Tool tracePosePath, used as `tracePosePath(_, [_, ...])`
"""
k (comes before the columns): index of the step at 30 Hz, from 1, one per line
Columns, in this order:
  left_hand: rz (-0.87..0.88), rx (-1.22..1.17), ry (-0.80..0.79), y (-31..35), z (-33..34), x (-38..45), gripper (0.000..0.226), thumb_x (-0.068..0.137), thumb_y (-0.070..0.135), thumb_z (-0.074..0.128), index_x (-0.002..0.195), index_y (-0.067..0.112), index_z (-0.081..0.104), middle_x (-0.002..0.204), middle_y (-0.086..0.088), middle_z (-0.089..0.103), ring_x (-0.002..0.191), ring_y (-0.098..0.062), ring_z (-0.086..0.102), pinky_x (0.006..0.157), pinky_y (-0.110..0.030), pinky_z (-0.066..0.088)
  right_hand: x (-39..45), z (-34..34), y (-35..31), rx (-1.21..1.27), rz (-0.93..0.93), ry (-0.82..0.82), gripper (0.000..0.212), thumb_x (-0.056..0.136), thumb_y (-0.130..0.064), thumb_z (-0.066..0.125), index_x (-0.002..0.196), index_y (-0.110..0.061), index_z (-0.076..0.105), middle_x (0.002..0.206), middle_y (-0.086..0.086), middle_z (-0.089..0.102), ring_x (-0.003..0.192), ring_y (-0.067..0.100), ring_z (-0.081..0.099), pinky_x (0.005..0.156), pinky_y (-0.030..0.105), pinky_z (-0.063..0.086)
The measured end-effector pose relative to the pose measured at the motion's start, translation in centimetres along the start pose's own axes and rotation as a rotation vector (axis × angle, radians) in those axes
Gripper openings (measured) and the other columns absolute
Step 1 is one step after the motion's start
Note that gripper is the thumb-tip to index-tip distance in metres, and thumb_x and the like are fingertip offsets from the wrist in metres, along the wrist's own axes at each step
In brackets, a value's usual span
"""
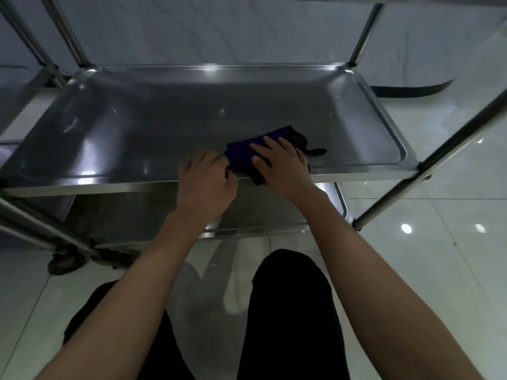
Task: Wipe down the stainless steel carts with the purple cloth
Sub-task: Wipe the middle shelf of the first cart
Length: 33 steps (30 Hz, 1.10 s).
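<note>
A folded purple cloth point(241, 153) lies at the front edge of the stainless steel cart's middle shelf point(164, 124), right of centre. My right hand point(282, 163) lies flat on top of the cloth with straight, spread fingers. My left hand point(205, 179) sits at the shelf's front rim just left of the cloth, fingers curled; its fingertips meet the cloth's left end. Whether they pinch it is hidden.
A lower shelf point(274, 215) shows beneath the front rim. Steel uprights stand at the back left point(68, 34), back right point(365, 34) and front right point(439, 154). A second cart point(16, 86) is at the left. Glossy white floor tiles point(439, 229) surround my dark-trousered knees.
</note>
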<state>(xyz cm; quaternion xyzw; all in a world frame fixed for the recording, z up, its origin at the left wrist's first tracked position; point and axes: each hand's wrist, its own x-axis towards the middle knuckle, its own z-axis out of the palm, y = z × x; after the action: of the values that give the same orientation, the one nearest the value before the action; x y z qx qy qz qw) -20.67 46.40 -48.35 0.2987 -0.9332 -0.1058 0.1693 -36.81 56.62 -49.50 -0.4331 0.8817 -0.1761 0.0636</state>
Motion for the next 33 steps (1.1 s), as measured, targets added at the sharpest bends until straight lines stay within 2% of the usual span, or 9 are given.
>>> tracePosePath(4, [0.041,-0.033,-0.015,4.2,1.3,1.6,0.024,0.098,0.032,0.050,0.099,0.017,0.068,0.101,-0.002,0.063,0.097,-0.026,0.059,0.087,-0.042,0.044,-0.7,-2.0,4.1,-0.006,0.041,0.009,0.046,0.104,-0.052,0.033,0.150,-0.044,0.038,0.163,-0.012,0.024,0.153,0.016,0.011,0.123,0.047,0.010])
tracePosePath(8, [-0.005,0.010,-0.039,6.3,3.3,1.8,0.036,0.101,0.045,0.043,0.101,0.021,0.070,0.106,-0.003,0.060,0.099,-0.025,0.059,0.092,-0.046,0.046,-1.1,-3.4,8.1,-0.007,0.083,0.012,0.046,0.103,-0.053,0.035,0.148,-0.047,0.038,0.163,-0.014,0.025,0.152,0.014,0.011,0.123,0.047,0.010])
tracePosePath(10, [-0.029,0.030,-0.015,6.3,4.0,1.8,0.037,0.101,0.045,0.042,0.101,0.020,0.070,0.108,-0.004,0.059,0.100,-0.026,0.060,0.093,-0.048,0.046,-1.0,-4.2,10.0,-0.011,0.103,0.003,0.045,0.103,-0.053,0.036,0.148,-0.048,0.038,0.162,-0.015,0.025,0.152,0.014,0.011,0.123,0.046,0.010])
tracePosePath(15, [-0.060,0.057,0.016,6.9,4.0,2.4,0.034,0.098,0.042,0.049,0.090,0.017,0.071,0.099,-0.005,0.059,0.095,-0.028,0.059,0.085,-0.045,0.048,-1.6,-6.3,15.1,-0.040,0.182,0.049,0.045,0.103,-0.050,0.037,0.148,-0.047,0.038,0.162,-0.012,0.028,0.152,0.017,0.014,0.122,0.045,0.013])
tracePosePath(19, [-0.086,0.057,0.041,7.4,4.0,2.5,0.033,0.098,0.039,0.052,0.083,0.014,0.069,0.094,-0.005,0.057,0.091,-0.028,0.058,0.084,-0.046,0.049,-1.9,-7.6,18.4,-0.055,0.247,0.087,0.044,0.104,-0.048,0.036,0.148,-0.044,0.039,0.162,-0.008,0.029,0.152,0.021,0.016,0.120,0.048,0.014])
tracePosePath(24, [-0.059,0.087,0.057,7.3,4.3,2.9,0.029,0.094,0.038,0.056,0.075,0.017,0.062,0.084,0.006,0.040,0.080,-0.021,0.052,0.073,-0.040,0.047,-2.0,-8.4,21.0,-0.030,0.323,0.122,0.045,0.105,-0.046,0.033,0.149,-0.043,0.038,0.163,-0.006,0.026,0.153,0.022,0.011,0.121,0.051,0.006])
tracePosePath(29, [-0.044,0.072,0.061,7.1,4.2,2.6,0.025,0.093,0.033,0.058,0.078,0.014,0.063,0.089,-0.004,0.055,0.085,-0.027,0.058,0.076,-0.045,0.052,-2.2,-8.2,21.0,-0.061,0.317,0.111,0.046,0.105,-0.046,0.029,0.151,-0.043,0.034,0.164,-0.005,0.024,0.153,0.021,0.009,0.122,0.051,0.003])
tracePosePath(33, [-0.013,0.057,0.010,6.4,3.6,2.0,0.024,0.096,0.031,0.056,0.085,0.013,0.067,0.099,-0.007,0.060,0.091,-0.030,0.060,0.084,-0.049,0.052,-2.3,-8.3,20.5,-0.057,0.329,0.084,0.046,0.104,-0.048,0.030,0.150,-0.045,0.033,0.164,-0.006,0.024,0.153,0.021,0.009,0.122,0.051,0.003])
